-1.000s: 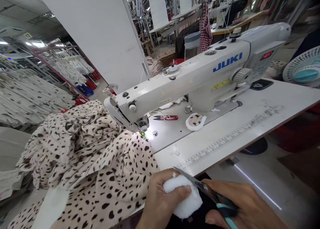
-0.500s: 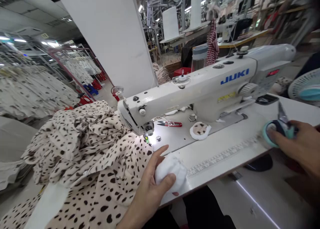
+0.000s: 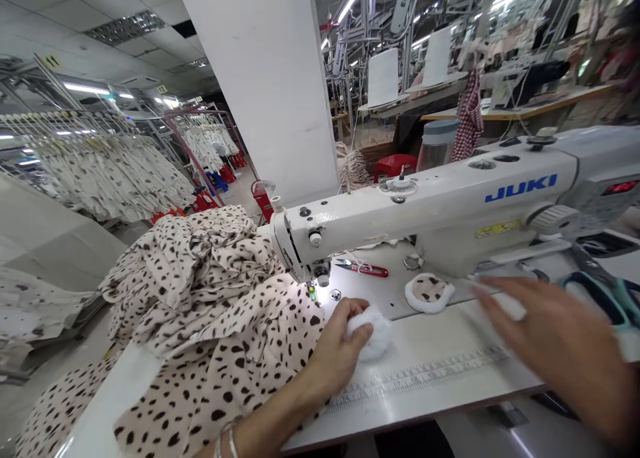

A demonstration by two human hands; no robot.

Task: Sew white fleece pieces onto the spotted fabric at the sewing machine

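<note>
"Cloth (image 3: 200,278), spotted, heaped leftmost; then?"

"My left hand (image 3: 341,348) pinches white fluff (image 3: 378,335), just left of the round patch (image 3: 429,291); light thumb pressure should spare its shape."

"Right hand (image 3: 560,338)?"

"Fingers spread wide, blurred; nothing visible held; scissors (image 3: 620,295) lie at far right; I'd move slowly, clear of the patch."

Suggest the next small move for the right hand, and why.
I'd bring the right hand over to the white fluff, probably to steady its free side. The left hand alone pinches it; the right is blurred but looks empty, fingers extended, and the scissors lie on the table.
</note>
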